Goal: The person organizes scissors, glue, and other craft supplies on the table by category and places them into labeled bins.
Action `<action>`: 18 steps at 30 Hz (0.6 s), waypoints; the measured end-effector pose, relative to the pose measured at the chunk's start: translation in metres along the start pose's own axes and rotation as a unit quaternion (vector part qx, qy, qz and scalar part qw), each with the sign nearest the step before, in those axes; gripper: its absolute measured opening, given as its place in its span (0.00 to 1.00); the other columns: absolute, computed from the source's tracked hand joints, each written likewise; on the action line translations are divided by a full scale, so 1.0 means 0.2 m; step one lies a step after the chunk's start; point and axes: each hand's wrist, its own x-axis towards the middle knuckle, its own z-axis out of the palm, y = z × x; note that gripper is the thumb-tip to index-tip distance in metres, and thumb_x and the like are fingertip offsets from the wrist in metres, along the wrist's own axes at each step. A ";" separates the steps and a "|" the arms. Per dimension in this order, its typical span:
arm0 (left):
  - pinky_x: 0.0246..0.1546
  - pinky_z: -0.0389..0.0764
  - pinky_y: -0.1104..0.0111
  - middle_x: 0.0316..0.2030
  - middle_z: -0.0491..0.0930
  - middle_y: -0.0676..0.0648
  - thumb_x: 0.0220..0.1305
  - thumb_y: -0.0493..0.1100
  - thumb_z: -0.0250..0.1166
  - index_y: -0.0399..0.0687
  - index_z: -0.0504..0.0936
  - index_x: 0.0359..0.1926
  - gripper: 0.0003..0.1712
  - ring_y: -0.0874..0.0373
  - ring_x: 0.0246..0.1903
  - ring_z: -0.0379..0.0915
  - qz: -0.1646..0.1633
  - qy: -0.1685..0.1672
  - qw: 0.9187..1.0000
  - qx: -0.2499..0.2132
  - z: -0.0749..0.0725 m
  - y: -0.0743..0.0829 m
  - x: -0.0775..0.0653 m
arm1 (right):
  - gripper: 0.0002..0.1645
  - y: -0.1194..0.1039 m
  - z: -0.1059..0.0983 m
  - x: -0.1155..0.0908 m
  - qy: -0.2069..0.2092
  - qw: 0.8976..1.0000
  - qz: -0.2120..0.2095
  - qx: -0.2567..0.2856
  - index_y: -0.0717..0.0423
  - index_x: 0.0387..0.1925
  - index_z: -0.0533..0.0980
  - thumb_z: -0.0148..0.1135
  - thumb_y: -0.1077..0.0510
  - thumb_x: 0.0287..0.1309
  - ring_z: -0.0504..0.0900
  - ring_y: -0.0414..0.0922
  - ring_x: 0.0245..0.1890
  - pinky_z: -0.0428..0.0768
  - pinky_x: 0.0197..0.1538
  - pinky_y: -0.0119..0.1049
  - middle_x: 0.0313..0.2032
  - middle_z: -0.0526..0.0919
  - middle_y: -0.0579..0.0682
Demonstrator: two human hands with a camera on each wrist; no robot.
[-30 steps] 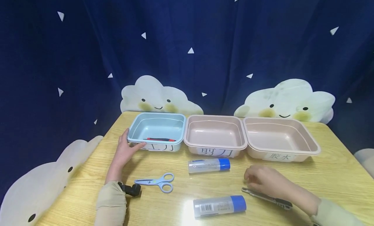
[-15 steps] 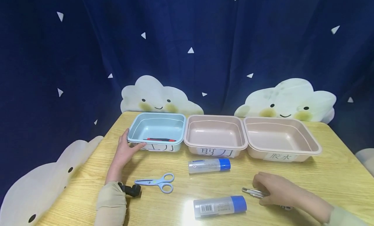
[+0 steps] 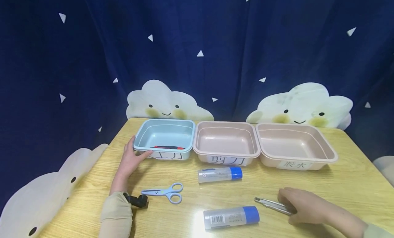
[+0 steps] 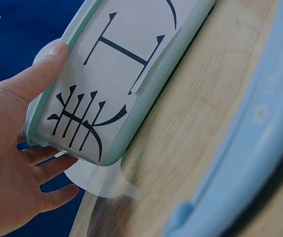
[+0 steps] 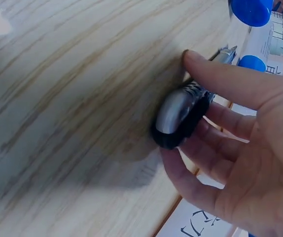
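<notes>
My left hand holds the left front corner of a light blue plastic bin. In the left wrist view the thumb lies on the front rim and the fingers reach round the side. A slim red and black item lies inside that bin. My right hand straddles a silver and black utility knife lying on the table. In the right wrist view its thumb and bent fingers lie on either side of the knife's body; firm contact is not clear.
Two pinkish bins stand right of the blue one, all with paper labels. Before them lie two blue-capped glue tubes. Light blue scissors lie near my left forearm. A dark blue curtain hangs behind the table.
My right hand has moved right and nearer along the utility knife, toward its black end. The knife has stayed in place. My left hand has kept its hold on the blue bin.
</notes>
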 end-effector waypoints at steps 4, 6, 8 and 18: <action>0.63 0.52 0.46 0.66 0.44 0.34 0.47 0.63 0.67 0.47 0.34 0.71 0.64 0.39 0.64 0.46 0.001 0.001 1.000 0.000 -0.01 0.00 0.00 | 0.24 0.01 0.00 0.01 0.013 0.999 -0.041 0.000 0.41 0.28 0.66 0.70 0.61 0.29 0.60 0.28 0.24 0.60 0.24 0.24 0.23 0.62 0.32; 0.63 0.52 0.45 0.66 0.44 0.34 0.48 0.62 0.67 0.47 0.34 0.71 0.64 0.39 0.64 0.46 0.000 0.001 1.000 0.000 -0.01 -0.01 -0.01 | 0.24 0.02 -0.01 0.03 0.033 0.997 -0.067 -0.003 0.42 0.29 0.67 0.70 0.62 0.30 0.60 0.28 0.24 0.61 0.24 0.24 0.23 0.63 0.32; 0.63 0.51 0.46 0.66 0.44 0.34 0.48 0.62 0.67 0.46 0.34 0.71 0.64 0.39 0.64 0.46 0.000 0.000 1.000 -0.002 0.00 -0.01 -0.01 | 0.23 0.02 -0.02 0.04 0.051 0.995 -0.085 -0.013 0.43 0.29 0.67 0.70 0.62 0.30 0.60 0.28 0.24 0.62 0.24 0.24 0.23 0.63 0.32; 0.63 0.51 0.45 0.66 0.44 0.34 0.47 0.62 0.67 0.46 0.34 0.71 0.64 0.39 0.65 0.45 0.000 -0.001 1.000 -0.007 0.00 0.00 -0.01 | 0.19 -0.03 -0.10 0.12 0.108 0.986 -0.111 -0.058 0.45 0.29 0.72 0.69 0.65 0.33 0.64 0.29 0.25 0.68 0.25 0.27 0.26 0.66 0.32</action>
